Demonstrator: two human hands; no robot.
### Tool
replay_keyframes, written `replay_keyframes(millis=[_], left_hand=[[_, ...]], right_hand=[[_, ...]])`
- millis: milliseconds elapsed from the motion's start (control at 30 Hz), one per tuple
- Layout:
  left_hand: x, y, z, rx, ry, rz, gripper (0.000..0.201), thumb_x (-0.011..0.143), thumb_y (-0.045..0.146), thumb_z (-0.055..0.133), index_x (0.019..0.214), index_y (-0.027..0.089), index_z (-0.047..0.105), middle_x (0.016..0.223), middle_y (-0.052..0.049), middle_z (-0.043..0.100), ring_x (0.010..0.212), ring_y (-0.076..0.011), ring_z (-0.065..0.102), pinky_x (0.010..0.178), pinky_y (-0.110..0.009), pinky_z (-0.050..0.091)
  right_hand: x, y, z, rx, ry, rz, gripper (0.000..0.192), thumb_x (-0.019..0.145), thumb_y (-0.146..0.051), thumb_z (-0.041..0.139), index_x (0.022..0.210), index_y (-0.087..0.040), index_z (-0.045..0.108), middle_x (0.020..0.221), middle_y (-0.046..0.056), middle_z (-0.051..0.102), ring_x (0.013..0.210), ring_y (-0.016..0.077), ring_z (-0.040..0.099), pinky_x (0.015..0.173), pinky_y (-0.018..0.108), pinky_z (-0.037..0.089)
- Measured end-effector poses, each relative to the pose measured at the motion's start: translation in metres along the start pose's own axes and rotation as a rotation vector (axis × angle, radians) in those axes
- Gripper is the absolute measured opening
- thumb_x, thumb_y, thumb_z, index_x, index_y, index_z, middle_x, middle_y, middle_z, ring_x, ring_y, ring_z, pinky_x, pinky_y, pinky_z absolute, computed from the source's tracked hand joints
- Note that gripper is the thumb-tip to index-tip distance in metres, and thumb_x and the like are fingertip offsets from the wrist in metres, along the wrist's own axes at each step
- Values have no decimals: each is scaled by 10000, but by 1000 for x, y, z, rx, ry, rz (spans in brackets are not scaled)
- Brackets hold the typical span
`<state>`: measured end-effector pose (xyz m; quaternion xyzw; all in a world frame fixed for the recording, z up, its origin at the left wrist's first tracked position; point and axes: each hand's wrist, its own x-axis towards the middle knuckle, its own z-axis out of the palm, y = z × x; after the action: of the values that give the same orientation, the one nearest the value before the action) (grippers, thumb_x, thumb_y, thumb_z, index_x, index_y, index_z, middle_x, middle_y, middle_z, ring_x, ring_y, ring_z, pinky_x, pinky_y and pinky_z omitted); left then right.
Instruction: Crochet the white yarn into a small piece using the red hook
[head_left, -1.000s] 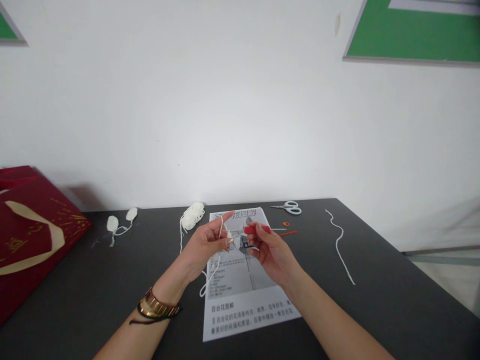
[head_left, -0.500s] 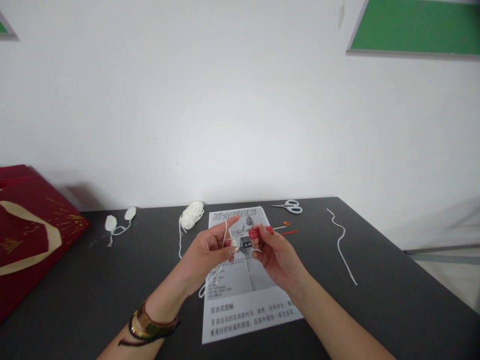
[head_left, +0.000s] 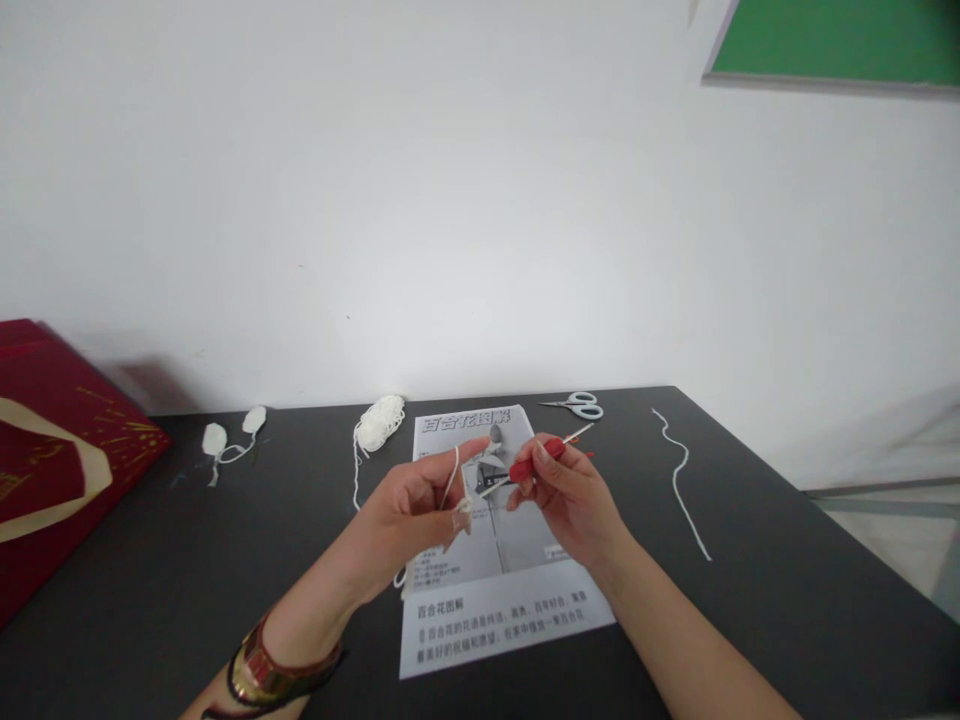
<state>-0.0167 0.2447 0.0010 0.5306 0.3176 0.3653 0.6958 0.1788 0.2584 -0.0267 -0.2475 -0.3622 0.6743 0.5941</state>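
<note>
My left hand (head_left: 420,510) pinches a small piece of white crochet work (head_left: 464,508) between thumb and fingers, its index finger stretched out with white yarn (head_left: 454,470) looped over it. In my right hand (head_left: 566,490) is a crochet hook (head_left: 538,459) with a red grip, held like a pen. The hook's metal tip slants down toward the crochet piece; whether it sits in a stitch is too small to tell. Beneath both hands lies a printed pattern sheet (head_left: 510,635) with a flower picture, partly covered by them.
A ball of white yarn (head_left: 380,423) lies behind the left hand. Two small white crocheted pieces (head_left: 215,438) rest at the left, near a red gift bag (head_left: 52,470). Scissors (head_left: 583,404) lie at the back, and a loose white yarn strand (head_left: 681,470) is on the right.
The hook has tilted, its back end rising and its tip dropping toward the crochet piece. My right hand has turned with it. The view has shifted slightly.
</note>
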Motion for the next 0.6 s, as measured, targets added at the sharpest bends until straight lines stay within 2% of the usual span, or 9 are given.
replay_keyframes(millis=[200, 600], left_hand=[[-1, -1, 1, 4, -15, -3, 633, 719, 182, 695, 1325, 224, 518, 738, 3, 569, 615, -118, 501, 565, -255, 358], [-1, -1, 0, 21, -39, -8, 613, 711, 187, 700, 1302, 230, 545, 751, -16, 616, 621, -138, 543, 583, -276, 400]], right_hand=[[-3, -7, -1, -85, -57, -77, 184, 765, -315, 719, 711, -143, 682, 633, 4, 671, 487, 104, 605, 512, 235, 534], [-7, -14, -2, -221, -122, -185, 147, 800, -300, 684, 740, -166, 693, 670, 6, 674, 557, 112, 626, 560, 228, 494]])
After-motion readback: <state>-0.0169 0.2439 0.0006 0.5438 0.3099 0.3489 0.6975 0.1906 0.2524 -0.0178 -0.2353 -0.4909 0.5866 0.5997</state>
